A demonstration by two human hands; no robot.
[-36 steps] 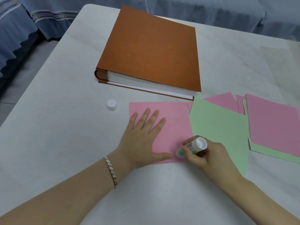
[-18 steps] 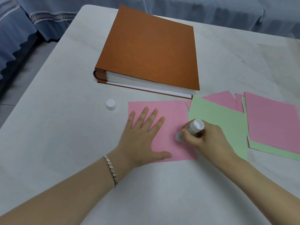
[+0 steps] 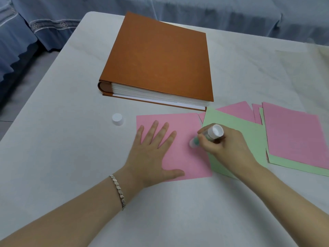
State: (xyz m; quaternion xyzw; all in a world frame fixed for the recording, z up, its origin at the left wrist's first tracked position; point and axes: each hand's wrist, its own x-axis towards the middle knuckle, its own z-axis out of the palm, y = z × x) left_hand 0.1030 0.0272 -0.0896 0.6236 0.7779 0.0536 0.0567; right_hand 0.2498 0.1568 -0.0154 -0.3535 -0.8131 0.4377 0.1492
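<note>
Curled grip of right hand [image 3: 229,146] round glue stick [image 3: 211,133]

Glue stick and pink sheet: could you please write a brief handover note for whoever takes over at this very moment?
Left hand: open, flat on the pink sheet, pressing it to the table.
Right hand: grips the glue stick, tip down on the right part of the sheet.
The cap stands on the table left of the sheet. The brown album lies closed behind it. More pink and green sheets lie at right.
Done: cap off, stick on the paper. How much glue is laid cannot be seen.
Left: probably finish gluing, then recap.
</note>
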